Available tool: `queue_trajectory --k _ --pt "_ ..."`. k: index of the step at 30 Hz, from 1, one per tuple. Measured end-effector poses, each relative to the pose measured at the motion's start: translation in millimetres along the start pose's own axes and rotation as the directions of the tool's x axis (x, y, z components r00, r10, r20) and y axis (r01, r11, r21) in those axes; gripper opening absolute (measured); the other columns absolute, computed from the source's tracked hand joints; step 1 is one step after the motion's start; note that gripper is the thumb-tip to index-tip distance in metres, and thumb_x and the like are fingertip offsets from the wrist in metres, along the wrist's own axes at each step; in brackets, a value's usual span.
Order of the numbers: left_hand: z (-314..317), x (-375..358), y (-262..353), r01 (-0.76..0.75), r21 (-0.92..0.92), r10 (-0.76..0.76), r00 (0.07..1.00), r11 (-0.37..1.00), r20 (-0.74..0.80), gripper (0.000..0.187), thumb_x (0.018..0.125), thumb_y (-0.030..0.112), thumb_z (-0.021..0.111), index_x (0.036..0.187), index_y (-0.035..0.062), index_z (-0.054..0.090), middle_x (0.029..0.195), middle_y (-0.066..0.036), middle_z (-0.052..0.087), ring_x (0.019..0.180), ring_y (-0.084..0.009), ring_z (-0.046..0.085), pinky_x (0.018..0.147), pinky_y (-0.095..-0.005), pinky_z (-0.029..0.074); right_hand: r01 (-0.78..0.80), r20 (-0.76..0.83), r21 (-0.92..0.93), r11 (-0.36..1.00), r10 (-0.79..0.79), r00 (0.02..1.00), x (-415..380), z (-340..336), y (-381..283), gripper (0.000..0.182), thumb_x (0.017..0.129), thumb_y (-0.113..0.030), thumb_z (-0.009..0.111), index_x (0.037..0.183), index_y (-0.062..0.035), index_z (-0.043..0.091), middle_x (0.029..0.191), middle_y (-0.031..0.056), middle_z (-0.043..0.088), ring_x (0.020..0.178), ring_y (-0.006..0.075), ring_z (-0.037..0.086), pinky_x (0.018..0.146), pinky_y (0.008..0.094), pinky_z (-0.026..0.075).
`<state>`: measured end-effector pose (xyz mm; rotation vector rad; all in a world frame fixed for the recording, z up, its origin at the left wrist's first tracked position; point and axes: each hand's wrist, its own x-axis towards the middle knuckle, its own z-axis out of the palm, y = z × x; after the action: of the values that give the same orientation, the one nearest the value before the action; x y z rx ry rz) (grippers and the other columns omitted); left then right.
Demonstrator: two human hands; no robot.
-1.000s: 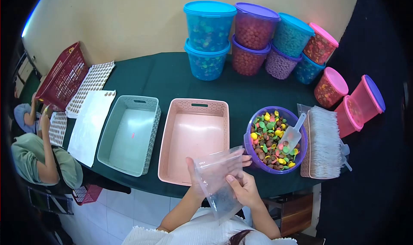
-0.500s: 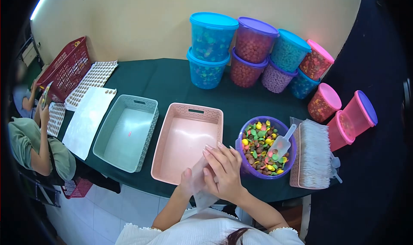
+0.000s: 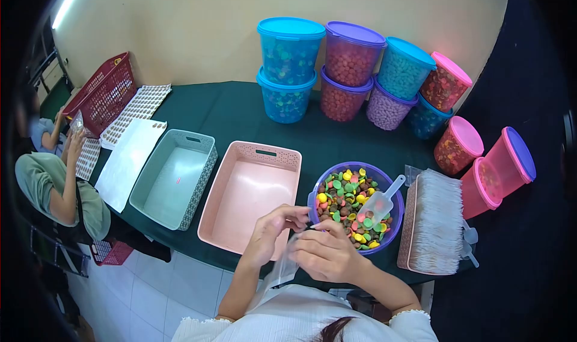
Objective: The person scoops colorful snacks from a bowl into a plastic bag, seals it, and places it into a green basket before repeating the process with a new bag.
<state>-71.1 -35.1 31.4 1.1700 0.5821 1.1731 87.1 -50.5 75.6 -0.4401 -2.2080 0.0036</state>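
My left hand (image 3: 269, 232) and my right hand (image 3: 325, 255) both pinch the top edge of a clear plastic bag (image 3: 282, 270) that hangs down in front of my chest at the table's near edge. Just beyond my right hand stands a purple bowl (image 3: 314, 193) full of coloured and brown candies (image 3: 345, 201), with a clear plastic scoop (image 3: 381, 201) lying in it. An empty pink basket (image 3: 249, 195) sits right behind my left hand.
A grey-green basket (image 3: 175, 178) stands left of the pink one, beside white sheets (image 3: 129, 161). A tray of stacked clear bags (image 3: 434, 222) is at the right. Lidded candy tubs (image 3: 351, 71) line the back and right. Another person (image 3: 57, 183) sits at the left by a red basket (image 3: 99, 95).
My hands have lowered the bag from held up and spread to a pinch at its top edge near the purple bowl. The person at the left raised their hands.
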Motion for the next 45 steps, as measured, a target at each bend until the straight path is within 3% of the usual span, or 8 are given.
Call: queue_trajectory --k 4,7,11,16,26,35,38,45 --pt "1 -5 18 -0.197 0.155 0.22 0.964 0.968 -0.147 0.069 0.085 0.056 0.027 0.114 -0.0036 0.045 0.113 -0.014 0.048 0.103 -0.022 0.049 0.088 -0.0354 0.036 -0.32 -0.15 0.047 0.946 0.323 0.934 -11 -34 19 0.012 0.069 -0.001 0.059 0.08 -0.0047 0.055 0.079 0.0074 0.057 0.071 0.0194 0.055 0.066 0.0302 0.043" --pt "-11 -18 21 -0.247 0.208 0.299 0.914 0.947 -0.274 0.063 0.084 0.051 0.034 0.116 -0.0022 0.044 0.116 -0.014 0.047 0.106 -0.0227 0.047 0.089 -0.0365 0.037 -0.721 -0.195 0.207 0.661 0.75 0.632 -20 -63 32 0.005 0.077 0.0 0.054 0.081 -0.0014 0.051 0.077 0.0085 0.057 0.069 0.0144 0.054 0.061 0.0245 0.042" --pt "5 -12 12 -0.218 0.407 0.353 0.888 0.887 -0.294 0.055 0.081 0.039 0.05 0.121 0.0018 0.043 0.12 -0.014 0.043 0.107 -0.0233 0.046 0.09 -0.0375 0.037 -0.726 -0.301 0.312 0.612 0.789 0.536 -44 -74 58 0.005 0.08 -0.002 0.053 0.081 -0.0008 0.049 0.075 0.0058 0.056 0.067 0.0081 0.051 0.06 0.0217 0.041" --pt "30 22 -15 -0.341 0.493 0.526 0.793 0.801 -0.308 0.055 0.071 -0.002 0.063 0.122 0.0047 0.044 0.111 -0.014 0.046 0.098 -0.0205 0.053 0.077 -0.0285 0.047 -0.707 -0.268 0.404 0.58 0.815 0.514 -55 -72 66 0.007 0.08 -0.002 0.054 0.081 -0.0003 0.047 0.07 0.0028 0.051 0.063 0.0069 0.047 0.059 0.0199 0.039" --pt "35 42 -25 -0.418 0.782 0.773 0.623 0.462 -0.123 0.041 0.067 -0.003 0.068 0.106 0.0022 0.058 0.096 -0.011 0.051 0.07 -0.012 0.053 0.056 -0.0186 0.043 -0.718 -0.227 0.491 0.494 0.868 0.441 -68 -73 63 0.01 0.078 -0.001 0.057 0.084 -0.0003 0.048 0.073 0.0034 0.053 0.065 0.0064 0.048 0.059 0.0196 0.039" --pt "31 59 -28 -0.403 0.84 0.813 0.578 0.364 -0.075 0.031 0.067 -0.003 0.067 0.097 0.0032 0.061 0.092 -0.01 0.049 0.063 -0.0108 0.052 0.051 -0.0206 0.044 -0.736 -0.222 0.523 0.429 0.903 0.369 -68 -72 59 0.012 0.077 -0.001 0.058 0.084 -0.0003 0.048 0.073 0.0035 0.053 0.065 0.0072 0.048 0.06 0.0202 0.039" --pt "32 64 -35 -0.42 0.689 0.75 0.602 0.591 -0.276 0.019 0.068 -0.003 0.066 0.086 0.0008 0.059 0.09 -0.01 0.048 0.065 -0.0109 0.052 0.052 -0.0206 0.044 -0.724 -0.26 0.521 0.452 0.892 0.37 -69 -67 63 0.01 0.077 -0.001 0.058 0.082 0.0003 0.049 0.073 0.0039 0.054 0.065 0.0076 0.049 0.06 0.0206 0.04" --pt "24 61 -23 -0.334 0.616 0.588 0.764 0.714 -0.267 0.013 0.068 -0.005 0.065 0.072 0.0012 0.054 0.08 -0.009 0.053 0.069 -0.0111 0.052 0.056 -0.0198 0.043 -0.74 -0.304 0.481 0.47 0.881 0.362 -65 -66 68 0.006 0.079 -0.003 0.056 0.078 0.0014 0.052 0.075 0.0062 0.057 0.068 0.0086 0.052 0.064 0.0216 0.042"
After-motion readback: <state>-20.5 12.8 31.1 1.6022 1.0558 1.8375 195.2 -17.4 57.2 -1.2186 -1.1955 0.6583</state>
